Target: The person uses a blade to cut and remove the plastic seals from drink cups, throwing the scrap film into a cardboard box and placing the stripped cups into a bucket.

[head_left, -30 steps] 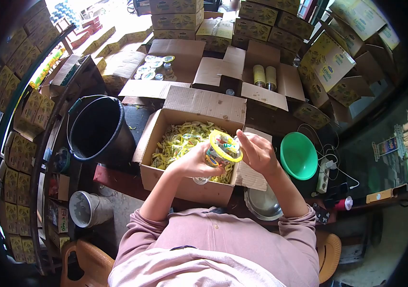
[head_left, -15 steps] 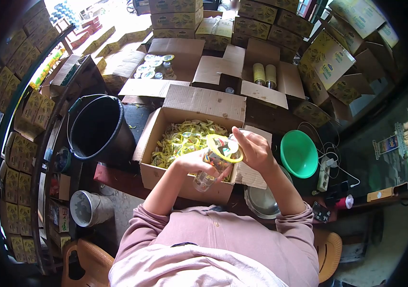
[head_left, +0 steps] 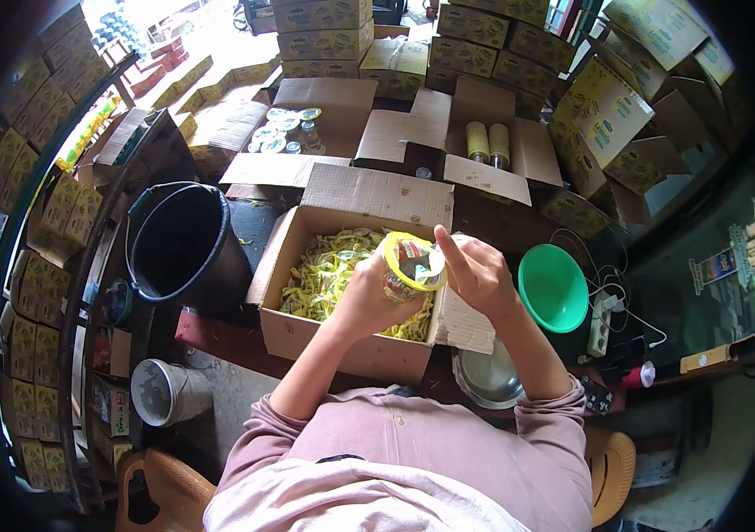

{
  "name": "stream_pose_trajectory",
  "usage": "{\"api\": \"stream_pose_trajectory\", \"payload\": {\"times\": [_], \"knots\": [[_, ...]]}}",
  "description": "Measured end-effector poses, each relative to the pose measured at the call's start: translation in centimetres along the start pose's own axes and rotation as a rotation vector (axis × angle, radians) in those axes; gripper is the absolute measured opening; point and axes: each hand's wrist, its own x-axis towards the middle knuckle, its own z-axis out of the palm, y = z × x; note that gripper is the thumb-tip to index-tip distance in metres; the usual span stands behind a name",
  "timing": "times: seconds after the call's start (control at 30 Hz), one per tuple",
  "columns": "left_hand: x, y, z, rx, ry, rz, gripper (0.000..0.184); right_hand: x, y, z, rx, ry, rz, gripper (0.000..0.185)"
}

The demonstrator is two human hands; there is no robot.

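Note:
My left hand (head_left: 367, 297) is wrapped round a clear plastic cup (head_left: 401, 288) with a bright yellow rim, tilted so its top faces me. Printed film lies across part of the cup's mouth. My right hand (head_left: 481, 277) is at the rim's right side, fingers curled and one finger stretched upward. A pale flap of the lid film (head_left: 436, 261) meets its fingers; the exact grip is partly hidden. Below the cup stands an open cardboard box (head_left: 333, 339) holding many curled yellow strips (head_left: 329, 275).
A black bucket (head_left: 234, 257) stands left, a grey pail (head_left: 169, 390) below it. On the right are a green bowl (head_left: 553, 288), a metal basin (head_left: 488, 377) and a power strip (head_left: 600, 330). Behind, open boxes hold sealed cups (head_left: 284, 126) and two yellow-wrapped cup stacks (head_left: 488, 142).
The cup has been raised and turned, its mouth now facing up toward me. My left hand moved up with it. My right hand stays beside the rim, its fingers slightly shifted.

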Motion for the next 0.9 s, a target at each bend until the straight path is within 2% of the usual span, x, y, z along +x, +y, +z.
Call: {"api": "stream_pose_trajectory", "payload": {"times": [0.13, 0.23, 0.27, 0.37, 0.47, 0.57, 0.6, 0.73, 0.83, 0.87, 0.9], "knots": [[-0.1, -1.1, -0.2, -0.028, -0.084, 0.013, 0.047, -0.2, -0.1, -0.2, 0.030, -0.022, -0.018, 0.061], [0.0, -1.3, -0.6, -0.189, -0.246, 0.011, 0.047, 0.0, -0.2, -0.3, 0.061, -0.011, -0.026, 0.060], [0.0, -1.0, -0.7, -0.276, -0.299, -0.062, 0.045, -0.1, -0.3, -0.4, 0.059, -0.018, -0.025, 0.059], [0.0, -0.9, -0.7, -0.480, -0.298, -0.070, 0.042, -0.5, -0.4, -0.5, 0.061, -0.022, -0.030, 0.057], [0.1, -1.2, -1.2, -0.636, -0.455, -0.171, 0.039, -0.6, -0.5, -0.5, 0.084, -0.015, -0.021, 0.055], [0.6, -2.4, -1.4, -0.728, -0.696, -0.235, 0.044, -0.6, -0.6, -0.2, 0.117, 0.008, -0.025, 0.052], [0.8, -2.5, -1.3, -0.709, -0.777, -0.179, 0.044, -0.6, -0.6, -0.1, 0.127, 0.017, -0.031, 0.051], [0.7, -3.7, 0.1, -0.950, -0.867, -0.088, 0.048, -0.6, -0.7, 0.1, 0.117, 0.034, -0.032, 0.049], [0.3, -3.5, 0.7, -1.297, -0.958, -0.160, 0.041, -0.6, -0.8, 0.6, 0.130, 0.075, -0.046, 0.049], [0.1, -4.8, 1.4, -1.473, -1.042, -0.136, 0.052, -0.5, -0.9, 0.7, 0.133, 0.082, -0.045, 0.050], [0.1, -4.7, 1.3, -1.460, -1.036, -0.166, 0.053, -0.4, -1.0, 0.8, 0.137, 0.089, -0.045, 0.050]]}}
